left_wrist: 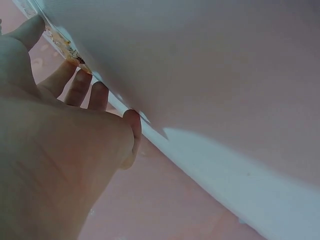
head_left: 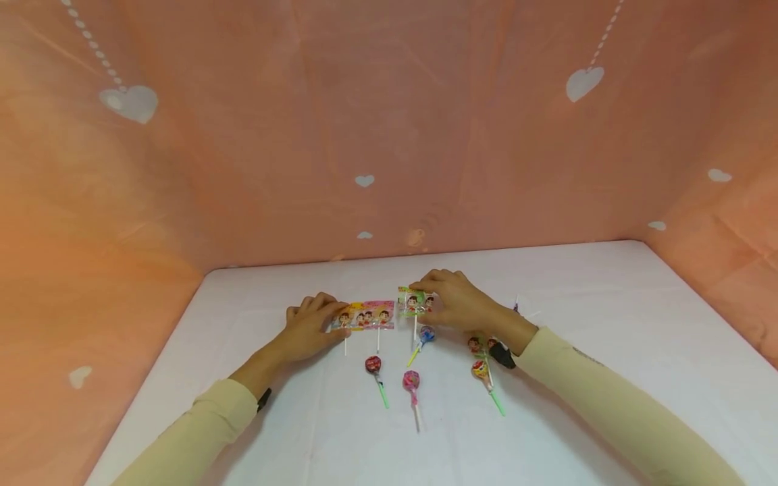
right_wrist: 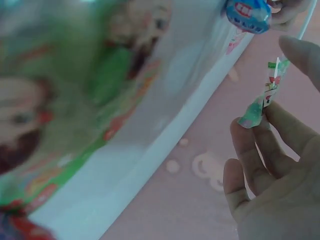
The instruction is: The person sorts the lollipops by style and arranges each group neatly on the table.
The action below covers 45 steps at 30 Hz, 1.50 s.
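Note:
In the head view my left hand (head_left: 310, 329) holds a flat lollipop in an orange-yellow wrapper (head_left: 344, 318) between thumb and fingers, close over the white table. Against its right side lies a pink-wrapped flat lollipop (head_left: 381, 315); both white sticks point toward me. My right hand (head_left: 457, 302) pinches a green-wrapped flat lollipop (head_left: 415, 302) by its edges, just right of the pink one, stick down. The right wrist view shows this green wrapper (right_wrist: 265, 97) edge-on at the fingertips. Just below that hand lies a blue round lollipop (head_left: 427, 334) with a yellow stick.
Nearer me lie a red lollipop (head_left: 373, 365), a pink round lollipop (head_left: 411, 381) and a yellow-red lollipop (head_left: 480, 369). Another green-wrapped lollipop (head_left: 475, 344) is partly hidden by the right wrist. Behind that forearm shows a purple piece (head_left: 516, 305). Pink cloth (head_left: 389, 135) surrounds the white table (head_left: 340, 432).

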Tool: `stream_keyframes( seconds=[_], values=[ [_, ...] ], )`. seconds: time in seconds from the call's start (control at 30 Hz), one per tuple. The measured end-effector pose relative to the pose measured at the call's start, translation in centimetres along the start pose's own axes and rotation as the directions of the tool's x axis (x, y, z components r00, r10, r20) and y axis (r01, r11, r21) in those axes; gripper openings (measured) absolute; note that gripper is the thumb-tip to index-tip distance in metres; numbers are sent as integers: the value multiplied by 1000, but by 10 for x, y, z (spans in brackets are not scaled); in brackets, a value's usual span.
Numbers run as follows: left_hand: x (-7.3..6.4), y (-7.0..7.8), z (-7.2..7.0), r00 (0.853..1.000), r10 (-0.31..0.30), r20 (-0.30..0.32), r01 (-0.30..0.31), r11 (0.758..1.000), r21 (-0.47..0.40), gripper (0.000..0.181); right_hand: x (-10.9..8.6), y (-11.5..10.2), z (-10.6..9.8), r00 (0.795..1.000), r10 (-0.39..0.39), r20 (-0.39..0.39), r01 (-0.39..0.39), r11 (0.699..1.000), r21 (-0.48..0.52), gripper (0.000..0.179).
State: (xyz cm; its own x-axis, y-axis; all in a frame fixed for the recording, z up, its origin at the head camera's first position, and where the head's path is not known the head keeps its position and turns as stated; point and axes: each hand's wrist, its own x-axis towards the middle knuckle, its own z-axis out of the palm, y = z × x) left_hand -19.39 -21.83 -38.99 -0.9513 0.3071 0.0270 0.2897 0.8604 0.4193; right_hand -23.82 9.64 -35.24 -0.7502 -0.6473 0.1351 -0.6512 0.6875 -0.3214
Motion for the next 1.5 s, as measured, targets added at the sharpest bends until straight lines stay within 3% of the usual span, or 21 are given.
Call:
stream_keyframes(
  seconds=[0.27, 0.47, 0.8, 0.93, 1.27, 1.5],
  values=[
    [-1, 0, 1, 1000, -1, 8, 1, 1000, 6, 58, 15, -5, 5, 999, -20, 26, 20, 1000, -3, 60],
    [-2, 1, 2, 1000, 10, -4, -10, 1000, -2, 57, 20, -4, 14, 998, -5, 70, 9, 998, -58, 61],
    [-5, 0, -1, 999, 34, -9, -33, 999, 18, 56, 10, 2, 17, 995, 24, 92, -17, 996, -82, 62],
    [-5, 0, 2, 1000, 16, -11, -16, 1000, 4, 57, 8, 4, 17, 996, 27, 90, -20, 997, -78, 62],
    [-3, 2, 4, 1000, 4, -7, -4, 1000, -1, 57, -12, -1, 18, 989, -67, 134, 74, 996, -44, 58],
    [-2, 1, 3, 1000, -1, -6, 1, 1000, 1, 57, -11, -1, 16, 996, -30, 89, 36, 997, -61, 58]
  ],
)
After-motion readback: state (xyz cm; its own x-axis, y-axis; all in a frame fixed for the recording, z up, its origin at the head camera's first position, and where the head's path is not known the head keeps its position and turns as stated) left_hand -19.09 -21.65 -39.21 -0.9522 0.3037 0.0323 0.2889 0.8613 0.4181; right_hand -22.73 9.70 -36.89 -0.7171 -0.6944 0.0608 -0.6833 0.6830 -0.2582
